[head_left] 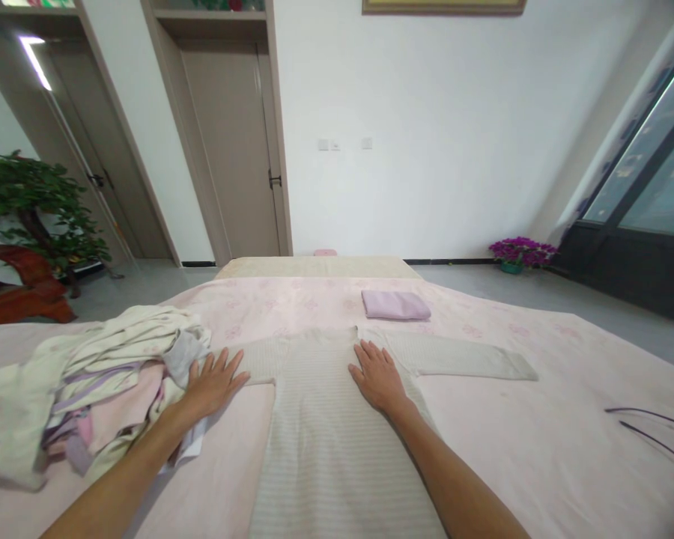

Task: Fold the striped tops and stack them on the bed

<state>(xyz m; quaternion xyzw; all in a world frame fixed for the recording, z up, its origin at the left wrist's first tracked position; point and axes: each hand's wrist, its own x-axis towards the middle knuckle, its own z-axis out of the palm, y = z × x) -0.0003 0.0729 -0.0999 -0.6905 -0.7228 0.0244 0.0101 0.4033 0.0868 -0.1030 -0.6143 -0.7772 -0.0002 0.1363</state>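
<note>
While both hands [379, 378] are lying flat, shirt [329, 442] (probably soft, light) is inviting grip at its two-o'clock sleeve [477, 359].

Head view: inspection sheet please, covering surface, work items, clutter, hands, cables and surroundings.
Surface: pale pink floral cloth, slightly creased.
Work items: cream striped long-sleeved fabric top, spread out; folded rectangular lilac cloth beyond it.
Clutter: crumpled heap of cream, pink and purple fabrics at left.
Hands: left hand on the top's sleeve, beside the heap; right hand flat on the top.
Cables: two thin black curved strands at right; kind unclear.
Surroundings: white wall, grey-brown doors, potted purple flowers.
</note>
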